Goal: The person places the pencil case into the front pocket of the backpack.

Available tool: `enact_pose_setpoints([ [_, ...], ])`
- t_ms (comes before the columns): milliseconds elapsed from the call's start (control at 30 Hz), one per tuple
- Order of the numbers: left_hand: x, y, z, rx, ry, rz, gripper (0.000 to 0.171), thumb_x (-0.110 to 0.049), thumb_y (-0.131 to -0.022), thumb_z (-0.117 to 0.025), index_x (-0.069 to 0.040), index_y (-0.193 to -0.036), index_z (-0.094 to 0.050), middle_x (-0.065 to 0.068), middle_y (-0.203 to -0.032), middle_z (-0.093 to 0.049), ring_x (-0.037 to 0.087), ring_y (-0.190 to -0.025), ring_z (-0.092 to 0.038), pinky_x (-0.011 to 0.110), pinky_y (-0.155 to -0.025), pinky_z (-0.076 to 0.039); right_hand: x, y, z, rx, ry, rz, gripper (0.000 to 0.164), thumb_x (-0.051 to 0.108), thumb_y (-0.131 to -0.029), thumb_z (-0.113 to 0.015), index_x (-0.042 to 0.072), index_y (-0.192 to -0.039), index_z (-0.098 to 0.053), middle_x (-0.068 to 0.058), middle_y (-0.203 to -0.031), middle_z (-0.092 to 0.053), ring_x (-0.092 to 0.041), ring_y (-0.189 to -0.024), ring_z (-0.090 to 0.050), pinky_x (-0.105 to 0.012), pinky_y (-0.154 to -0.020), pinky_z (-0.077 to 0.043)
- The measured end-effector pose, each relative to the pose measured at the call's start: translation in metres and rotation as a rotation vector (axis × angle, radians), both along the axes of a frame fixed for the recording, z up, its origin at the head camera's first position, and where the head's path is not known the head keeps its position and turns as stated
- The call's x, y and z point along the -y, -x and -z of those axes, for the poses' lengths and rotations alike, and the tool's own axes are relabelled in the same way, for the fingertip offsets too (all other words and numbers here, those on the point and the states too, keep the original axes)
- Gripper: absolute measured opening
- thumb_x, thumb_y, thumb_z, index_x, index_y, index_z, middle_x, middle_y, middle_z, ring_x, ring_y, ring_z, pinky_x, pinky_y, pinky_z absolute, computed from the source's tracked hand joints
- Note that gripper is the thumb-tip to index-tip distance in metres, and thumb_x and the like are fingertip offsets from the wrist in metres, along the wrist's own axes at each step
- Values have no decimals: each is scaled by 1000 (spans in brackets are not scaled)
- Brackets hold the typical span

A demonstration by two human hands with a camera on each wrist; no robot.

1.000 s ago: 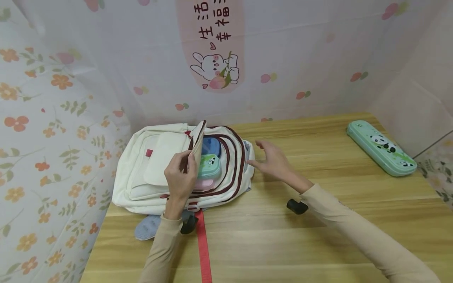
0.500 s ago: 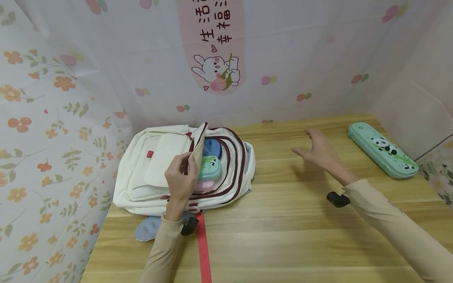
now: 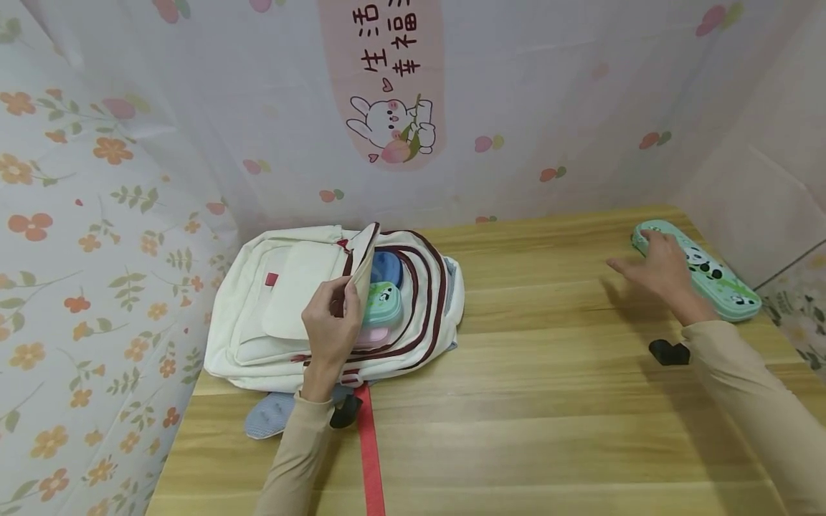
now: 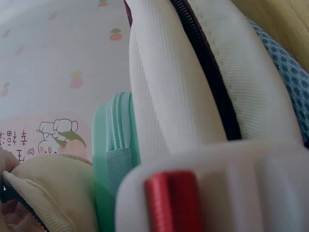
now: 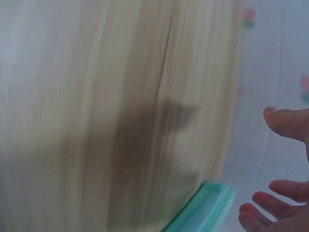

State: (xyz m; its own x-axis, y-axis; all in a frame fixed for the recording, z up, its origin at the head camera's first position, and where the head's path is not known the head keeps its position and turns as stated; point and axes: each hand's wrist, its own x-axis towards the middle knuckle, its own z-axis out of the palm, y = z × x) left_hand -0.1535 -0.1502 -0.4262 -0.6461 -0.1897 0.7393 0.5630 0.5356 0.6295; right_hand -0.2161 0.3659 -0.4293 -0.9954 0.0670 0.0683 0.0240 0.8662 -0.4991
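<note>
We moved our right hand [image 3: 666, 274] near the long panda pencil case [image 3: 715, 277], fingers wide; our left hand [image 3: 332, 319] pinches the backpack flap [image 3: 364, 266].

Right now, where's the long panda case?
Head view, right: the long panda case lies on the table near its far right corner, partly behind the right hand.

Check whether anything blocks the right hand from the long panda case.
Nothing visible does: in the head view, the right hand overlaps part of the panda case, with no other object showing between them.
</note>
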Motion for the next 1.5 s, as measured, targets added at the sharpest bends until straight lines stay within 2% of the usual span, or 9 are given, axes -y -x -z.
enact_pose_setpoints([
  [167, 0, 0, 1, 13, -5, 7, 14, -3, -93, -64, 3, -101, -74, 16, -79, -68, 16, -60, -53, 13, -57, -40, -31, -1, 4, 21, -17, 63, 93, 41, -96, -63, -23, -148, -20, -52, -142, -26, -68, -125, -27, -77, -99, -26],
  [367, 0, 2, 4, -2, 1, -2, 14, -2, -92, -65, 3, -101, -75, 16, -79, -69, 16, -60, -54, 19, -55, -42, -67, -11, 13, 56, -99, 129, 93, 39, -94, -64, -28, -142, -22, -52, -127, -29, -62, -110, -30, -72, -89, -30],
  [533, 0, 2, 3, -2, -5, 9, 14, -2, -92, -65, 3, -101, -75, 16, -77, -68, 16, -60, -53, 16, -57, -40, -88, -21, 20, 136, -116, 196, 95, 37, -92, -65, -30, -141, -18, -52, -123, -26, -63, -112, -25, -75, -96, -23],
  [700, 1, 1, 4, 1, -4, 14, 14, -1, -92, -65, 3, -102, -74, 16, -77, -67, 16, -60, -53, 14, -58, -40, -97, -27, 21, 231, -178, 216, 97, 36, -89, -68, -33, -137, -19, -57, -121, -27, -71, -117, -24, -81, -106, -7],
  [1033, 2, 3, 4, -4, 4, 5, 13, -1, -91, -66, 3, -100, -75, 16, -78, -68, 16, -59, -53, 20, -55, -41, -99, -38, 12, 334, -145, 232, 101, 32, -87, -70, -20, -149, -10, -53, -129, -26, -75, -118, -23, -81, -101, -17],
  [1133, 0, 1, 2, -7, 7, -6, 12, 3, -89, -66, 5, -99, -74, 18, -78, -68, 16, -58, -52, 22, -53, -41, -100, -38, 9, 370, -181, 244, 97, 31, -84, -72, -26, -142, -19, -56, -123, -29, -78, -118, -23, -83, -103, -14],
  [1233, -4, -2, -3, -22, 9, -13, 12, 10, -87, -65, 10, -97, -72, 21, -77, -67, 18, -57, -52, 27, -51, -41, -103, -39, 9, 380, -222, 256, 90, 32, -81, -73, -36, -121, -30, -56, -114, -35, -74, -110, -33, -81, -101, -21],
  [1400, -13, -13, -22, -46, 6, -7, 12, 16, -83, -63, 15, -93, -69, 25, -74, -65, 24, -55, -51, 33, -50, -41, -112, -45, 13, 305, -285, 243, 80, 36, -77, -77, -35, -98, -44, -46, -90, -48, -54, -82, -49, -59, -78, -45],
  [1500, -15, -15, -27, -52, 7, -1, 12, 16, -82, -63, 15, -93, -69, 24, -73, -63, 24, -55, -50, 30, -50, -40, -115, -49, 16, 224, -312, 228, 74, 37, -75, -80, -29, -88, -48, -38, -74, -51, -42, -68, -52, -43, -56, -42],
])
